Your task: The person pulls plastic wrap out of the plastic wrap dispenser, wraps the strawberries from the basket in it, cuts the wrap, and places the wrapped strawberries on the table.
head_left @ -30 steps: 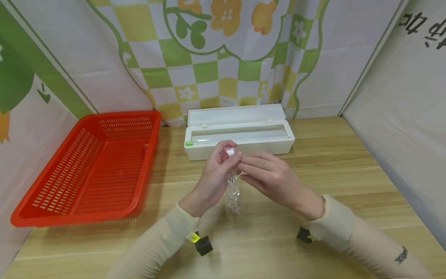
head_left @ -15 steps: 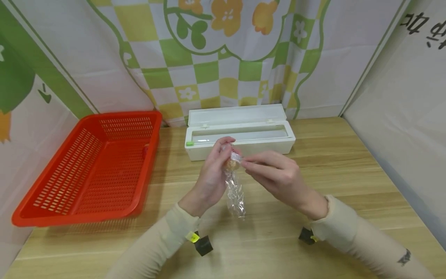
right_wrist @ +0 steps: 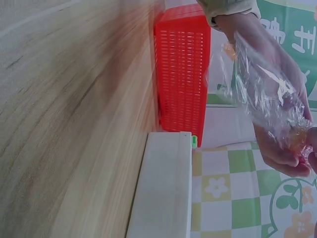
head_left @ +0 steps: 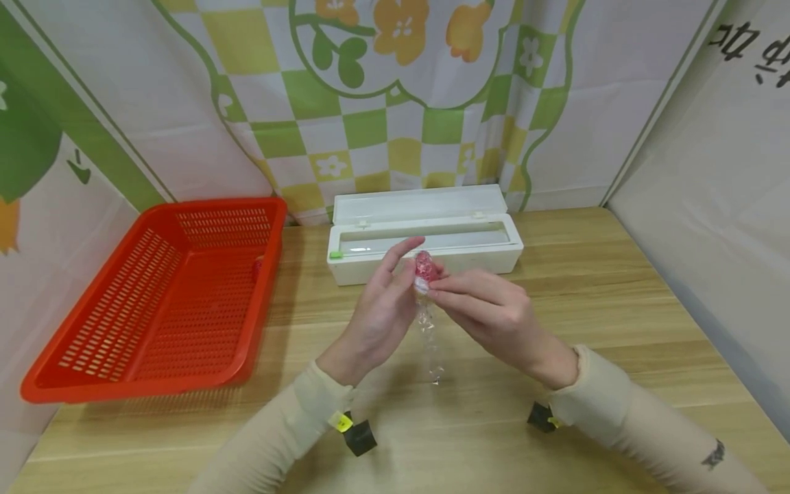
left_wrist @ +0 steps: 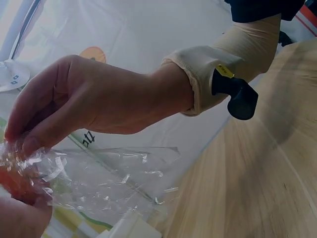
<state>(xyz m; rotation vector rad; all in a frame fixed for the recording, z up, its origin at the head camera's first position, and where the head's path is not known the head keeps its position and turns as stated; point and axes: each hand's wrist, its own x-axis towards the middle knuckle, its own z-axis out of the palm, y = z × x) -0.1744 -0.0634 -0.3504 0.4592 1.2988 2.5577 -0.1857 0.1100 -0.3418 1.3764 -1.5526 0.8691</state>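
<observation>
A small red thing [head_left: 424, 265], pale at its lower end, is held between the two hands above the table. Clear plastic film [head_left: 431, 343] wraps it, with a crinkled tail hanging below. My left hand [head_left: 378, 309] holds it from the left, index finger raised, other fingers behind it. From the right, my right hand [head_left: 494, 309] pinches the film at the lower end with thumb and fingers. The left wrist view shows the loose film [left_wrist: 114, 178] spread out beneath the right hand [left_wrist: 74, 99]. An orange-yellow part [right_wrist: 297, 141] shows through the film in the right wrist view.
Behind the hands stands a long white film box [head_left: 481, 262], its lid [head_left: 420, 204] raised, with a green slider [head_left: 335, 254] at the left end. A red perforated basket [head_left: 247, 343] sits at left with a small red thing [head_left: 257, 266] inside. Printed curtains [head_left: 278, 137] line the back.
The red thing has turned in the fingers, showing its red part upward. The left index finger has straightened upward. The film tail has shifted slightly right and narrowed.
</observation>
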